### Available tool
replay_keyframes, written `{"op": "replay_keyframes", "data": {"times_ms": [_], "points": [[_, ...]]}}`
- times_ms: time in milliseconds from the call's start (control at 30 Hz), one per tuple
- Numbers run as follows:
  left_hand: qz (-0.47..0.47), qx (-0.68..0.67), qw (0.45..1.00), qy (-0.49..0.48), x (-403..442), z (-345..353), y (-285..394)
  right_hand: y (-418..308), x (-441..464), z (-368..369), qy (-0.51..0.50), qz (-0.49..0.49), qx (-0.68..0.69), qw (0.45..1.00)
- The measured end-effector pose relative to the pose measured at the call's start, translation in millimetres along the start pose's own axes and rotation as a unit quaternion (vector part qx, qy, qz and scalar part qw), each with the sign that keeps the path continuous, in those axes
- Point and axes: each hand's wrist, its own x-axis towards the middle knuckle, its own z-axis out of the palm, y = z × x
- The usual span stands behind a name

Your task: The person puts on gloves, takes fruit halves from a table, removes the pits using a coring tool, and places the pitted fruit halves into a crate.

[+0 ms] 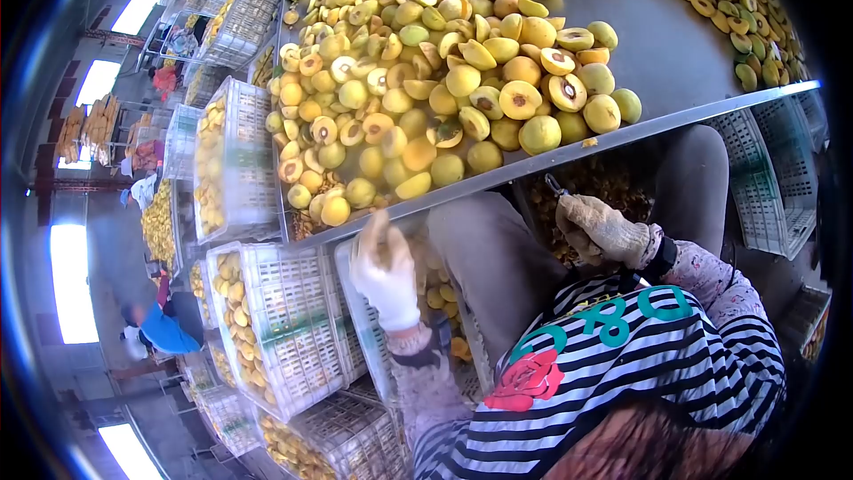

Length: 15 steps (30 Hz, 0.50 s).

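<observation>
My left hand (386, 276), in a white glove, is at the near edge of the metal table, above a crate (360, 302) of yellow fruit halves beside my leg. It is smeared by motion, and whether anything is in its fingers is unclear. My right hand (600, 227), in a beige glove, is closed around a small metal pitting tool (555, 185) whose looped tip points up and left. Below that hand, between my knees, lies a heap of brown pits and scraps (613, 180). Halved yellow peaches (520, 100), several with pits showing, are piled on the table.
The metal table (649, 62) has a raised rim along its near side. Another fruit pile (733, 13) lies at its far right. Stacked white crates (289, 320) of fruit stand at left, other crates (769, 169) at right. A person in blue (173, 329) is further left.
</observation>
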Motion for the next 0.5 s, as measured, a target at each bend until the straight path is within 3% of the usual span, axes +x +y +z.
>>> {"op": "replay_keyframes", "data": {"times_ms": [100,167,300,333,433,500], "points": [[-0.002,0.263,0.945,-0.193,48.3,27.8,-22.1,2.1,2.1,4.5,-0.021,-0.02,-0.007,1.0],[-0.119,0.364,0.856,-0.347,72.6,52.0,-9.9,-2.3,-4.7,6.9,-0.012,-0.038,-0.026,0.999],[-0.032,0.131,0.954,-0.267,65.5,56.7,-53.2,-6.1,-20.9,0.7,0.017,-0.081,-0.013,0.996],[0.05,0.117,0.967,-0.22,54.7,50.7,-39.9,-7.9,-23.5,-1.5,0.006,-0.075,0.012,0.997],[0.166,-0.074,0.958,-0.222,18.8,60.8,13.4,-22.7,-21.4,10.8,-0.035,-0.009,0.063,0.997],[0.217,-0.089,0.95,-0.205,-7.0,77.2,51.9,-19.0,-6.7,17.0,-0.057,-0.033,0.047,0.997]]}}
